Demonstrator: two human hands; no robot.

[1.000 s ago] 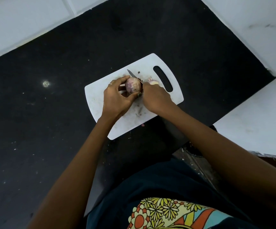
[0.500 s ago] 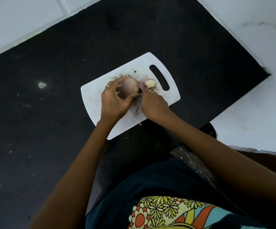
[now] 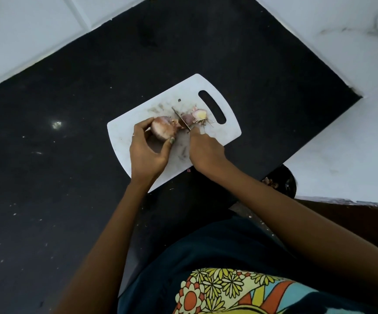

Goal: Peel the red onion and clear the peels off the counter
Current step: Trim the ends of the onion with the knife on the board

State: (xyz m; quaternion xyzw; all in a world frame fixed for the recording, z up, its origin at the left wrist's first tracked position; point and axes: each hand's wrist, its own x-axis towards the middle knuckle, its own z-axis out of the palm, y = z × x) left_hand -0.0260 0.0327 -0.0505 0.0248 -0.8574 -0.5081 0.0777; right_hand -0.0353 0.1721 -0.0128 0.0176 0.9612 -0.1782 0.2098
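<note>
A white cutting board [image 3: 226,130] lies on the black counter [image 3: 58,177]. My left hand [image 3: 146,152] grips the red onion [image 3: 163,129] between fingers and thumb, just above the board. My right hand [image 3: 205,150] holds a small knife [image 3: 181,120], its blade pointing up-left and lying against the onion's right side. Right of the blade lie a purple peel piece [image 3: 188,118] and a cut-off onion end [image 3: 200,114] with roots, near the board's handle slot.
White tiled walls [image 3: 342,53] border the counter at the back and right. A dark bin [image 3: 282,180] with scraps sits low at the right, past the counter's edge. Small crumbs speckle the counter. My patterned clothing fills the bottom.
The onion has been turned and moved slightly left in my left hand. The knife blade now shows between the onion and the cut end, and a peel piece lies beside it.
</note>
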